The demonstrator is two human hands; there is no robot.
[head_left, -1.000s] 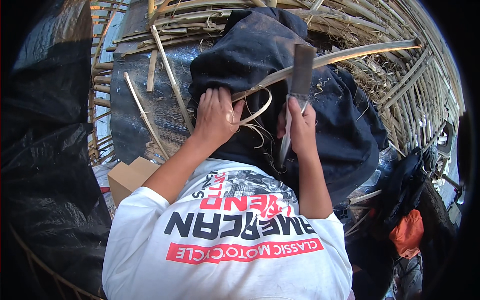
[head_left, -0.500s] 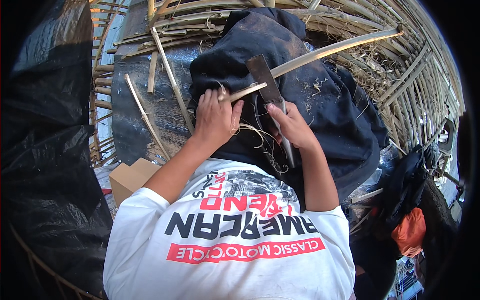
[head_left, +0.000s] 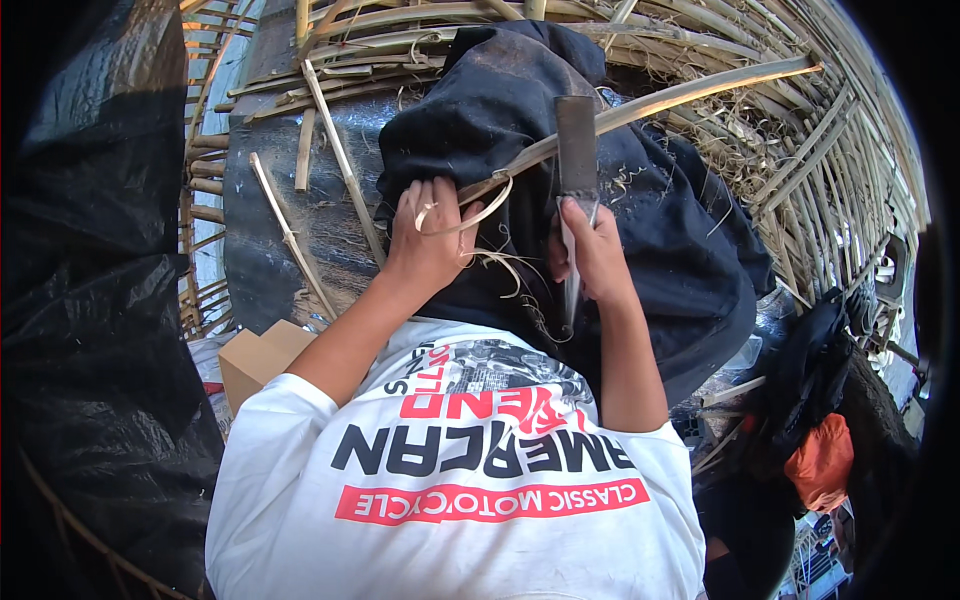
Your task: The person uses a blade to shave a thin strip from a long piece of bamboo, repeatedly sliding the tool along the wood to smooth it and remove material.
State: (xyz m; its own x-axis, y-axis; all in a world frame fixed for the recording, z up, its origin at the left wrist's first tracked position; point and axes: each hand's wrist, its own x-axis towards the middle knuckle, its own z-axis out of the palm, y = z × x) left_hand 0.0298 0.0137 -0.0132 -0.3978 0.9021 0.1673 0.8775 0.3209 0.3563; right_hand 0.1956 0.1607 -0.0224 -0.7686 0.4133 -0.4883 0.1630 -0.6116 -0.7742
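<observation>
The left hand (head_left: pixel 430 238) is closed on the near end of a bamboo strip (head_left: pixel 690 100), which slants up and rightward over black cloth (head_left: pixel 480 115). The right hand (head_left: pixel 592 250) is wrapped around a knife's (head_left: pixel 577 145) handle, thumb near the blade, which crosses the strip. A curled shaving (head_left: pixel 480 222) loops beside the left hand.
</observation>
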